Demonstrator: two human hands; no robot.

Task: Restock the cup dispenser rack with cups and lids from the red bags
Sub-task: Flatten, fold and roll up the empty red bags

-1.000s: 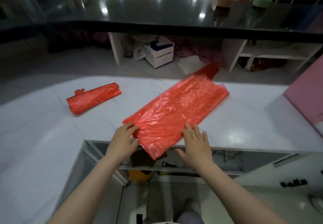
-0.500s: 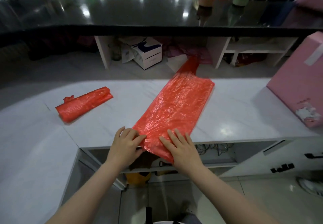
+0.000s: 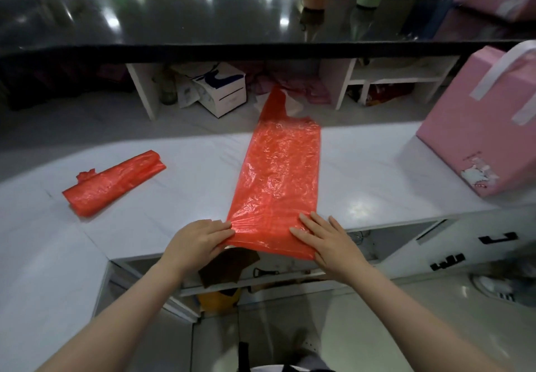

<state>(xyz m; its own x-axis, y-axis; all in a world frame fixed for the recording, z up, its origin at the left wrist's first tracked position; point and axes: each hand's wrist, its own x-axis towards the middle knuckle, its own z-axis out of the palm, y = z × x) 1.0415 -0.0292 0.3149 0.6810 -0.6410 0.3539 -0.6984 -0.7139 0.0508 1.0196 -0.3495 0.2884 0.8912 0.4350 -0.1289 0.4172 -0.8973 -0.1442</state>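
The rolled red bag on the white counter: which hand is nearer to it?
Left. The left hand grips the near left corner of the flat red bag, with the rolled red bag beyond it to the left. The right hand rests on the flat bag's right corner, farther off.

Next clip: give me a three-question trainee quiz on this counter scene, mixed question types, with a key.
1. True or false: the flat red bag lies on the white counter, its near end over the edge.
2. Which hand pinches that bag's near corner? A) left hand B) right hand
3. Fill in: the rolled red bag lies to the ___ of the flat one.

Key: 1 true; 2 A (the right hand's fingers lie flat on it); 3 left.
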